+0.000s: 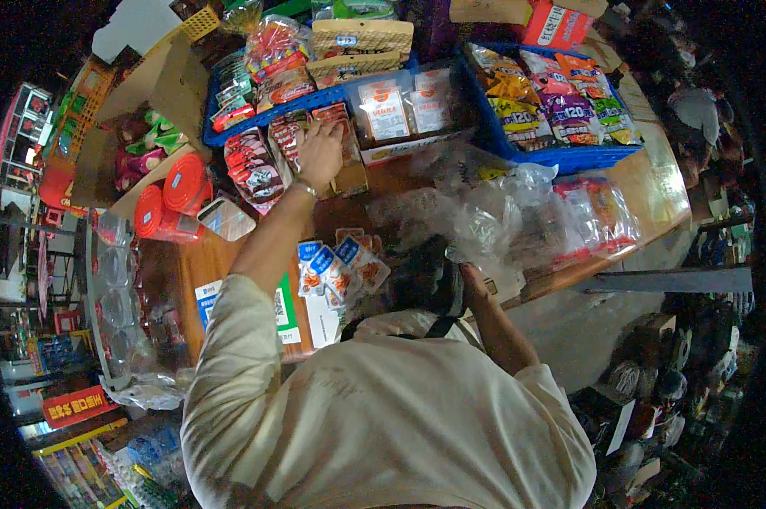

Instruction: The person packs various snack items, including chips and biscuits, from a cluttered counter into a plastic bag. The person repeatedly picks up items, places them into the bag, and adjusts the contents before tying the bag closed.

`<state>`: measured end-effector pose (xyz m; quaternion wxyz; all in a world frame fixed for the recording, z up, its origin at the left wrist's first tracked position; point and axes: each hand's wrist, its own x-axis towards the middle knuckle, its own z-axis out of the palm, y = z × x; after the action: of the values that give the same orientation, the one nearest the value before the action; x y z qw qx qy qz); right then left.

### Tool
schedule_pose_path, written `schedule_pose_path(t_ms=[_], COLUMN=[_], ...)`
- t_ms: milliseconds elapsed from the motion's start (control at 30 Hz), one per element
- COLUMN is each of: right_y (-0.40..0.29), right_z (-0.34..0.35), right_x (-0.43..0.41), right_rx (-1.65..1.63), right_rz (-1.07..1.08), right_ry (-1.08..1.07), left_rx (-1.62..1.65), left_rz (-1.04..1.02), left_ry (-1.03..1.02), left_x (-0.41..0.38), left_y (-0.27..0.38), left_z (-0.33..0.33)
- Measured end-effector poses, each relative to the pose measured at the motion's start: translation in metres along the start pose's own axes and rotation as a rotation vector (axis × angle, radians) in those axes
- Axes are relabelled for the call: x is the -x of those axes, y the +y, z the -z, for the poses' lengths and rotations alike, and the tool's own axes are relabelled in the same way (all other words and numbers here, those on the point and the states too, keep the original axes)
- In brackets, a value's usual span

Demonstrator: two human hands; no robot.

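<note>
My left hand [321,151] reaches forward over small cardboard boxes of red snack packets. Its fingers rest on the red packets [287,135] and a neighbouring packet row [332,114]; whether they grip one is unclear. Close to my body, my right hand [475,285] is at the edge of a clear plastic bag [484,223], partly hidden by my dark-haired head [424,273]. What it holds cannot be made out. Several blue-and-white snack sachets [332,270] lie loosely piled on the wooden table [220,254] between my arms.
Blue baskets of snacks stand at the back left [214,133] and right [548,159]. Red-lidded tubs [160,213] and a phone [227,218] lie left, beside a cardboard box [166,83]. Printed code cards [286,312] lie nearby. Bagged red packs [596,216] are at right.
</note>
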<state>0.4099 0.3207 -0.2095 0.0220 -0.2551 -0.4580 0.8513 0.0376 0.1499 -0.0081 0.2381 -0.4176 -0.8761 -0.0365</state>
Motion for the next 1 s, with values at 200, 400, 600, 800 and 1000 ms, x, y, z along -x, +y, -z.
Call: schedule_pose_path(t_ms=[200, 400, 600, 800, 1000], right_y=[-0.055, -0.041, -0.071, -0.045, -0.065], right_z=[-0.060, -0.041, -0.067, -0.048, -0.062], right_x=[0.023, 0.019, 0.030, 0.016, 0.026], right_rx=[-0.057, 0.690, 0.033, 0.315, 0.243], right_rz=[-0.151, 0.075, -0.179, -0.114, -0.330], right_ry=[0.231, 0.013, 0.098, 0.108, -0.034], left_rx=[-0.215, -0.233, -0.370, -0.266, 0.039], left_rz=[0.001, 0.019, -0.113, -0.124, -0.100], left_ry=[-0.210, -0.337, -0.439, -0.604, -0.423], left_x=[-0.035, -0.034, -0.015, -0.011, -0.005], left_y=[-0.002, 0.002, 0.002, 0.008, -0.009], left_z=[-0.050, -0.050, -0.053, -0.052, -0.020])
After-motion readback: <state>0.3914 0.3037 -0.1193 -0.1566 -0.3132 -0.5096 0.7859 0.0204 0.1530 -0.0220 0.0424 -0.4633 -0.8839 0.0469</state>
